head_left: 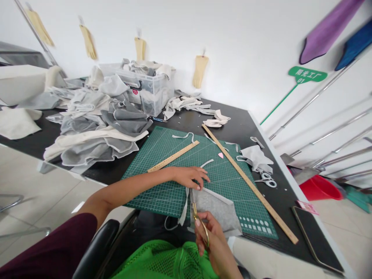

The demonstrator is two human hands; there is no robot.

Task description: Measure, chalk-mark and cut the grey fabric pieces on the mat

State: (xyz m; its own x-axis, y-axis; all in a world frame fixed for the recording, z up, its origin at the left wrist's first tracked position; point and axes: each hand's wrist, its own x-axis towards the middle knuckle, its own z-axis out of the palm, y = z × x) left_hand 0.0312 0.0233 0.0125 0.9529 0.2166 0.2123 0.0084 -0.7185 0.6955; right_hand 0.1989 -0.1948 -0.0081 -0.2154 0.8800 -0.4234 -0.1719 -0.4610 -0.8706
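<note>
A grey fabric piece point(216, 209) lies at the near edge of the green cutting mat point(162, 186). My left hand point(190, 177) presses its fingertips on the top corner of that piece. My right hand point(213, 242) grips gold-handled scissors point(195, 211), whose blades point up into the left edge of the grey fabric. A white trimmed strip point(183, 211) hangs beside the blades, off the mat's edge.
A short wooden ruler point(173, 156) and a long wooden ruler point(250, 182) lie on the mat. White-handled scissors point(267, 179) and fabric scraps point(255, 157) sit right. A fabric heap point(99, 124) and clear bin point(154, 89) stand back left. A phone point(315, 236) lies near right.
</note>
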